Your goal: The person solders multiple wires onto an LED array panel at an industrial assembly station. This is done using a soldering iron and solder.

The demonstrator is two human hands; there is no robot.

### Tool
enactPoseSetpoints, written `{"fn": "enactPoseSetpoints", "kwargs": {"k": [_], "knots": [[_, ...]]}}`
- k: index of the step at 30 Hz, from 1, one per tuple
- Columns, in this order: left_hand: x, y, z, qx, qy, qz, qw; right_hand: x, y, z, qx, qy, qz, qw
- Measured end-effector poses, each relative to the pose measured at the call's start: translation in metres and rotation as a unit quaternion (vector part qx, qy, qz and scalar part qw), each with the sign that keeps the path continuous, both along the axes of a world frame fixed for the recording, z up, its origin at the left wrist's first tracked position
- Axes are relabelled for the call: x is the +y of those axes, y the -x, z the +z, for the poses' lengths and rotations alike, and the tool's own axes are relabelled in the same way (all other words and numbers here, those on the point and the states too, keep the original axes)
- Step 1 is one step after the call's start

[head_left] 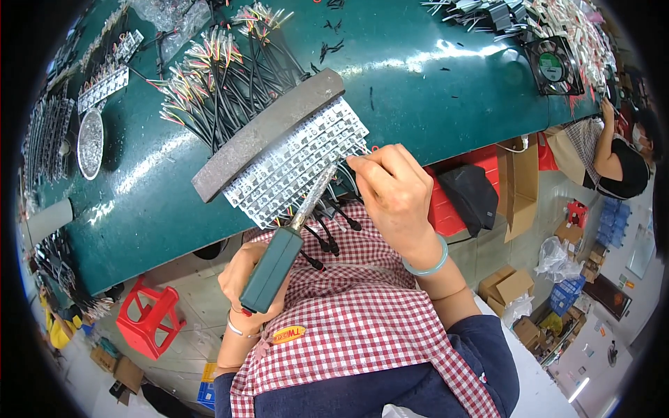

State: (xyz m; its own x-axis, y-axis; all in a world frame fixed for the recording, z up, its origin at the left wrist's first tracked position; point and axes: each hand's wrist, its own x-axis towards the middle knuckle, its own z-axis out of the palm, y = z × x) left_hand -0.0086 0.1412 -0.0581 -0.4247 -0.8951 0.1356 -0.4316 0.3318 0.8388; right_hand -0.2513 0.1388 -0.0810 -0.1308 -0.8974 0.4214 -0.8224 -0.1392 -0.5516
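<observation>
My left hand [245,282] is closed round the dark green handle of a soldering iron [269,268]. The iron's metal shaft slants up and right, its tip close to the near edge of a white circuit board panel [296,164]. Beside that tip, my right hand [396,198] is closed in a pinch on what looks like a thin wire; the fingers mostly hide it. A heavy grey metal bar [268,132] lies across the panel's far side. Short black cables with round connectors [333,245] hang from the near edge over my checked apron.
Bundled black cables with stripped ends [216,83] lie beyond the bar on the green table [418,97]. An oval dish [90,143] stands left, a black fan [554,66] far right. A red stool [148,317] is on the floor; another person [620,157] sits at right.
</observation>
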Motion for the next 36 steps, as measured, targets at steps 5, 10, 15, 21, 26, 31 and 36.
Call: {"fn": "enactPoseSetpoints", "kwargs": {"k": [5,10,15,21,26,31,36], "knots": [[-0.002,0.000,0.001,0.000,0.045,-0.011,0.999,0.000,-0.001,0.000,0.002,0.001,-0.001,1.000],[0.001,-0.006,0.003,-0.002,0.043,-0.008,0.999,-0.001,0.000,0.002,0.005,-0.002,-0.002,1.000],[0.004,-0.006,0.003,-0.028,0.047,0.015,0.998,0.000,0.000,0.002,0.010,-0.013,-0.001,1.000],[0.004,-0.005,0.007,-0.042,0.023,0.019,0.999,0.000,-0.007,-0.001,-0.024,0.005,-0.014,1.000],[0.004,-0.004,0.005,-0.023,0.013,0.023,0.999,0.000,-0.012,-0.002,-0.030,0.005,-0.027,0.999],[0.004,-0.006,0.001,-0.017,0.031,0.005,0.999,0.000,-0.012,-0.001,-0.020,0.002,-0.024,1.000],[0.004,-0.004,-0.001,-0.007,0.011,0.008,1.000,-0.001,-0.011,-0.002,-0.010,0.006,-0.022,1.000]]}}
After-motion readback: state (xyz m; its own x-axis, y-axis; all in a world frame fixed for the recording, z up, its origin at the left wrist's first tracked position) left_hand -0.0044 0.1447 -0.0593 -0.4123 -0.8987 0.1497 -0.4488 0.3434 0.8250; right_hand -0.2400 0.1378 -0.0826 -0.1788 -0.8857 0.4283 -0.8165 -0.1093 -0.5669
